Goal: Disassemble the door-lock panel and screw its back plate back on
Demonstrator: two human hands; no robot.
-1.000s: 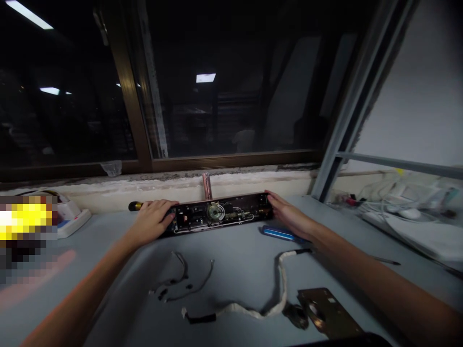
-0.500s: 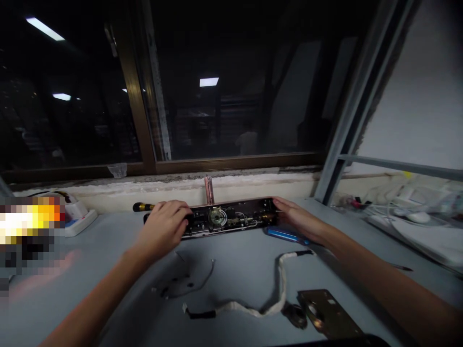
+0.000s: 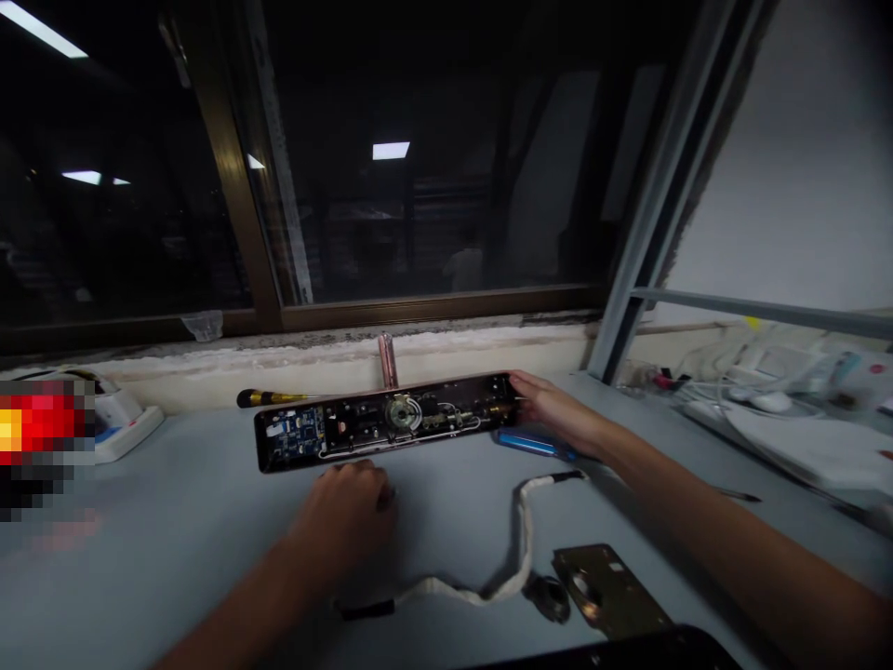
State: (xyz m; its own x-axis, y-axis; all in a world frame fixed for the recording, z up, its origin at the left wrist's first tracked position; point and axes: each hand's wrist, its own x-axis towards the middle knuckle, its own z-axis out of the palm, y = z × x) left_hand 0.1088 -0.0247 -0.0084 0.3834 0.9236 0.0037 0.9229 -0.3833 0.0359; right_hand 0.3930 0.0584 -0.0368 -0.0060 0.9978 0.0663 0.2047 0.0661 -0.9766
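Observation:
A long black door-lock panel [image 3: 446, 409] stands tilted at the back of the table, its inner side facing me. At its left end shows a blue circuit board [image 3: 296, 437], with a round metal part [image 3: 403, 414] and white wires further along. My right hand [image 3: 551, 409] is closed around the panel's right end. Just in front of the panel, my left hand [image 3: 353, 512] is off it, fingers curled in; what they hold, if anything, is hidden. A white-sleeved cable [image 3: 523, 530] with black ends lies nearer me, right of the left hand.
Behind the panel lies a yellow-and-black screwdriver [image 3: 269, 398]. A blue tool [image 3: 534, 444] is under my right wrist. Front right are a metal plate [image 3: 620, 596], a round metal part [image 3: 549, 597] and a black edge [image 3: 628, 651]. A power strip [image 3: 132, 437] stands left.
My left hand has let go of the panel's left end and come down toward me, over where thin dark wires lay. The circuit board is now uncovered. My right hand keeps its hold.

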